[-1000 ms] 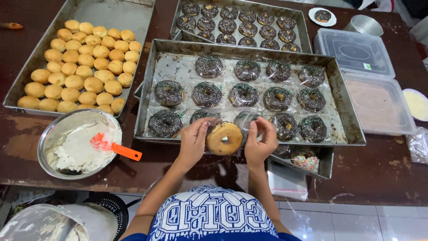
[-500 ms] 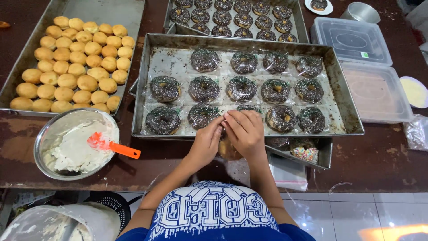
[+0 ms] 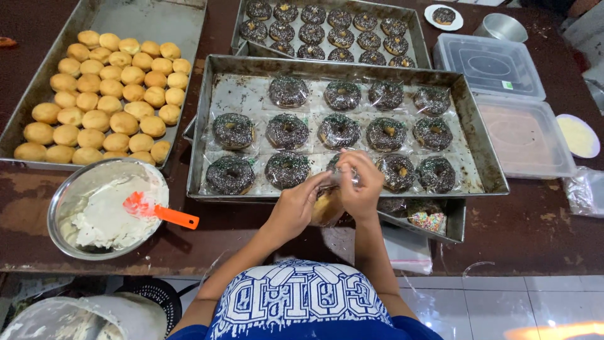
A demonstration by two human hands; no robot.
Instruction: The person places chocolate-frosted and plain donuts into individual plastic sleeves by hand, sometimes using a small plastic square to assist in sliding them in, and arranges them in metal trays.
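Note:
Both my hands meet at the front edge of a metal tray (image 3: 478,151) of chocolate-sprinkled donuts wrapped in clear plastic (image 3: 287,131). My left hand (image 3: 296,211) cups a golden donut (image 3: 326,208) from below. My right hand (image 3: 360,184) pinches the clear plastic wrap around the top of that same donut. The donut is mostly hidden between my fingers.
A tray of plain golden buns (image 3: 104,94) lies at the left. A steel bowl of white cream (image 3: 100,211) holds an orange spatula (image 3: 160,213). Another tray of chocolate donuts (image 3: 327,28) sits behind. Clear plastic containers (image 3: 497,69) and a sprinkles tin (image 3: 428,220) stand at the right.
The donut was held flat and uncovered between my hands. My hands have since closed around it and shifted slightly right, with plastic wrap now gathered over it.

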